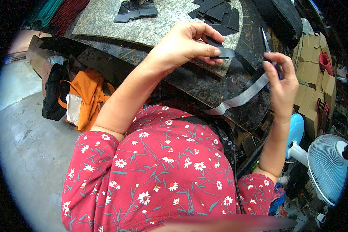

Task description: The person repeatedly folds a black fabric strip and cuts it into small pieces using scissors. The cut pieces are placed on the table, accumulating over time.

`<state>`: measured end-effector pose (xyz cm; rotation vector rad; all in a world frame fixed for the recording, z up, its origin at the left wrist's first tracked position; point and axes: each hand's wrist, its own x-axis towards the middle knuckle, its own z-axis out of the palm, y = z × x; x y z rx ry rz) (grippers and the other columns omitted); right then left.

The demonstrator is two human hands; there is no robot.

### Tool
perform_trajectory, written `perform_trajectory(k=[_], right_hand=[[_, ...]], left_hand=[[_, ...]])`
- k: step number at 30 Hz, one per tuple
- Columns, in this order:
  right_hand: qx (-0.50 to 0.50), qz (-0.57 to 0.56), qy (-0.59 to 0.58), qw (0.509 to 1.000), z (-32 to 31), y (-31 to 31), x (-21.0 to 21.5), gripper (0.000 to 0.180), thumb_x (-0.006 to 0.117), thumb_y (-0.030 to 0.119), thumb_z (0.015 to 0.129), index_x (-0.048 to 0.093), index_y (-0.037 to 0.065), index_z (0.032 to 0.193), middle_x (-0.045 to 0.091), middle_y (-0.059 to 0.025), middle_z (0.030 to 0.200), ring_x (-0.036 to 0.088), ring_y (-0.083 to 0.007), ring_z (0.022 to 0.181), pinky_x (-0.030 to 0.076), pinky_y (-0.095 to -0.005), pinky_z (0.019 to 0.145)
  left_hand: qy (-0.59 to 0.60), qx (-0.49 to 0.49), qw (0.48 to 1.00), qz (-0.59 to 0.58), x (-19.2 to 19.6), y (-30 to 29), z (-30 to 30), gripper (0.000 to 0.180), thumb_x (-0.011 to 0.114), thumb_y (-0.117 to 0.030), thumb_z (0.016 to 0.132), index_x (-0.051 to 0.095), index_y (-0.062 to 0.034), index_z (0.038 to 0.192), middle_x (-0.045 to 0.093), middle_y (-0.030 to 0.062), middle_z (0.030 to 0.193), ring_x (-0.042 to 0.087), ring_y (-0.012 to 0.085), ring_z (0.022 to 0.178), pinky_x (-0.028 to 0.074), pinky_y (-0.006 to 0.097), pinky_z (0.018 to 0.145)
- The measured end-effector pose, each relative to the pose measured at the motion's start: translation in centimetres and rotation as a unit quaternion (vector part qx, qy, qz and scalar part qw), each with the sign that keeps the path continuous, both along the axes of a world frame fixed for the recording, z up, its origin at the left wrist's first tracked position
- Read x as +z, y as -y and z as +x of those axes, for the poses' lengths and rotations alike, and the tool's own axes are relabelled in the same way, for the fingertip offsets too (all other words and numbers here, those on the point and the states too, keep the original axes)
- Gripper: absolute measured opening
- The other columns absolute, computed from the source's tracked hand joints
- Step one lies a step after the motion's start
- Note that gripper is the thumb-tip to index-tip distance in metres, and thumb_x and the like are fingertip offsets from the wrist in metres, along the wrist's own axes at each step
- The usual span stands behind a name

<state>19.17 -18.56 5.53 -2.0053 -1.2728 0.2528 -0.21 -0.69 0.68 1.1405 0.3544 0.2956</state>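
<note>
My left hand (pixel 187 44) pinches one end of a long strap (pixel 243 96), black on one side and grey on the other, above the dark worktable (pixel 189 81). The strap runs right to my right hand (pixel 280 83), then hangs down toward my lap as a grey strip. My right hand also grips a pair of scissors (pixel 266 40) with black handles, the blades pointing up and away. Both hands are raised in front of my chest.
A speckled grey cutting mat (pixel 150 23) holds several cut black pieces (pixel 216 11). An orange bag (pixel 87 96) and dark cloth lie on the floor at left. Stacked cardboard boxes (pixel 313 62) and a white-and-blue fan (pixel 324 166) stand at right.
</note>
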Motion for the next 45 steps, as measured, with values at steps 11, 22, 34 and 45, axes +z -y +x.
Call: perform_trajectory(k=[11,22,34,45], right_hand=[[0.198,-0.158,-0.286,0.924,1.7,4.5,3.5,0.043,0.063,0.030,0.084,0.064,0.000,0.115,0.064,-0.0133,0.122,0.042,-0.0262,0.133,0.042,-0.0345,0.097],[-0.116,-0.276,0.233,0.925,5.1,4.2,-2.2,0.037,0.072,0.029,0.079,0.065,0.007,0.109,0.064,-0.0089,0.082,0.063,-0.0248,0.075,0.048,-0.0358,0.070],[0.029,-0.167,-0.486,0.858,-1.3,6.1,1.3,0.061,0.085,0.038,0.068,0.054,0.001,0.104,0.060,-0.0027,0.077,0.058,-0.0103,0.065,0.046,-0.0229,0.061],[0.077,-0.215,-0.475,0.850,-3.8,4.5,0.8,0.084,0.079,0.067,0.060,0.051,-0.001,0.101,0.057,-0.0030,0.076,0.055,-0.0084,0.063,0.042,-0.0203,0.057]], left_hand=[[0.120,0.156,0.979,0.049,0.5,-1.4,-1.5,0.024,0.064,0.002,0.081,0.055,0.0016,0.104,0.063,0.0114,0.085,0.069,0.0189,0.069,0.056,0.024,0.058],[0.080,0.132,0.988,0.021,0.1,-0.7,-0.8,0.024,0.063,0.004,0.083,0.053,0.0021,0.104,0.064,0.0128,0.086,0.070,0.0201,0.074,0.057,0.024,0.060],[0.034,0.123,0.991,-0.027,0.2,-0.4,-0.3,0.028,0.066,0.000,0.083,0.051,-0.0011,0.107,0.063,0.0102,0.085,0.070,0.0206,0.073,0.057,0.024,0.057],[0.049,0.129,0.988,-0.069,1.2,0.6,-0.5,0.030,0.065,0.001,0.082,0.047,-0.0015,0.107,0.062,0.0119,0.087,0.070,0.0248,0.069,0.057,0.025,0.052]])
